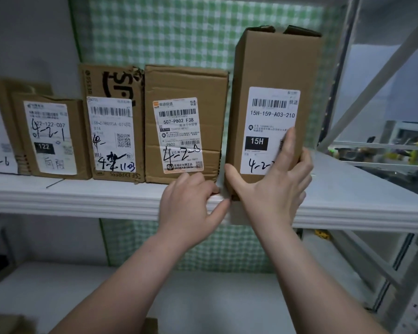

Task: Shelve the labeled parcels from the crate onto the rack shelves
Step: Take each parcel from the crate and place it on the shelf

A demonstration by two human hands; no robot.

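Four boxes (pixel 186 85) already stand in a row to the left of the tall box (pixel 270 68), labels facing out, so I'd call this the placing step for parcel number five.

The tall box is upright on the shelf (pixel 82 196), at its front edge, just right of the nearest neighbour with a thin gap between them. Its bottom looks like it sits further forward than the row, maybe hanging over the lip a little, but I can't say that for sure.

My right hand (pixel 275 189) grips the tall box low down: thumb up its left edge, fingers wrapped round the right side, one finger lying across the label (pixel 270 109).

My left hand (pixel 186 201) is just left of the tall box's bottom corner, fingers bent on the shelf lip, thumb stretched toward the corner. It holds no parcel. I can't tell if it's clutching the lip or just steadying.

Next move, I reckon: slide the tall box straight back until its face lines up with the row. Keep it upright with the label out. It's tall and narrow, so pushing low should stop it tipping.
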